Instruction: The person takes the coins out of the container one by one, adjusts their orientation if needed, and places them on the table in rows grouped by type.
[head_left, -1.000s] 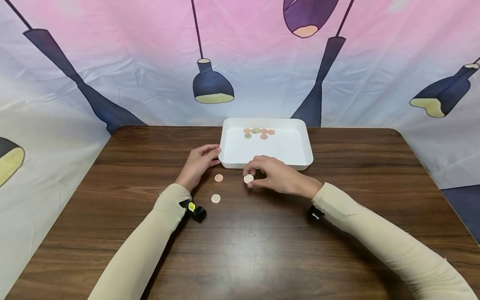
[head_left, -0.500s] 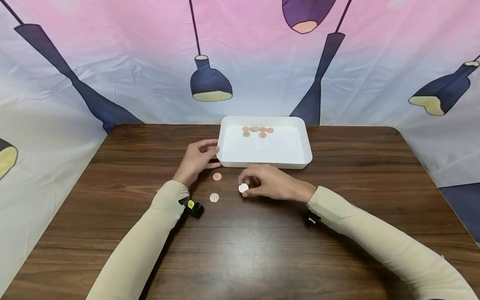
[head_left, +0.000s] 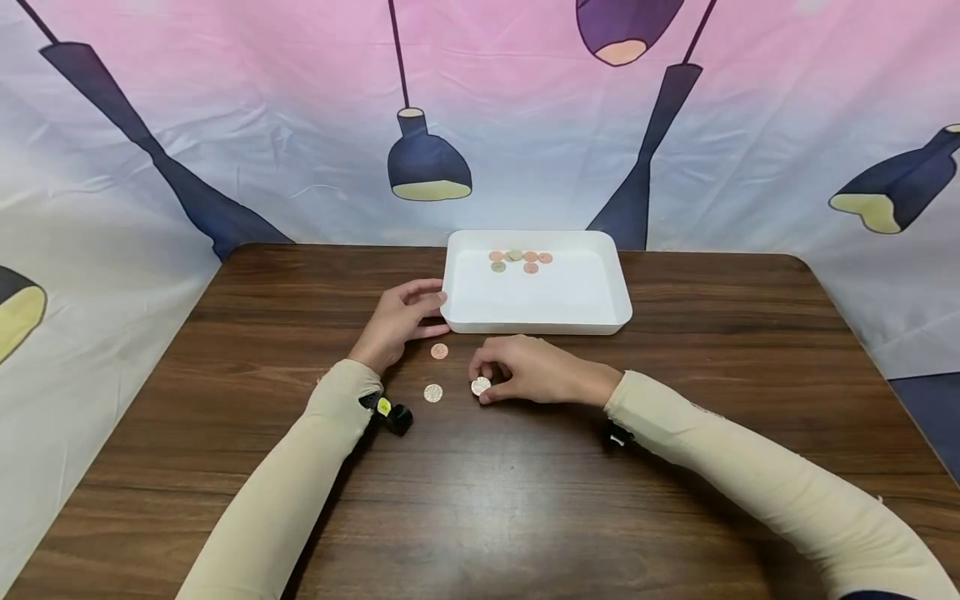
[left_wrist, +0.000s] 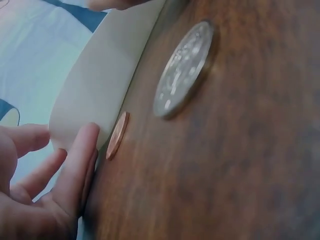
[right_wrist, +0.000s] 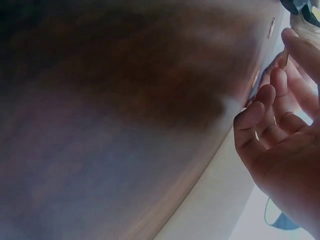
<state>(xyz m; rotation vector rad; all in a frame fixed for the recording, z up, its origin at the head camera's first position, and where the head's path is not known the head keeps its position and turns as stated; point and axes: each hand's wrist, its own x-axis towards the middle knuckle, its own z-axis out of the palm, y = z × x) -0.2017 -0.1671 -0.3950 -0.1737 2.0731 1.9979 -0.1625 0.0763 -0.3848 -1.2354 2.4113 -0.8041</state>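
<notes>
My right hand (head_left: 536,371) pinches a silver coin (head_left: 481,387) between thumb and fingertips, a little above the table in front of the tray. In the right wrist view that coin (right_wrist: 286,57) shows only as a thin edge. My left hand (head_left: 397,321) rests its fingertips against the left side of a shallow white tray (head_left: 536,327). Its fingers (left_wrist: 80,150) touch the outer wall near the corner in the left wrist view. A copper coin (head_left: 439,352) and a second silver coin (head_left: 432,393) lie flat on the table between the hands.
Several copper and greenish-grey coins (head_left: 530,257) lie inside the tray, near its back wall. The wooden table (head_left: 495,500) reaches back to a hanging cloth (head_left: 337,167) printed with lamps. A small black camera (head_left: 399,419) is strapped to the left wrist.
My right hand has drawn back from the tray's front wall, moving left and toward me with the silver coin. The left hand stays at the tray's side. The head view has shifted slightly.
</notes>
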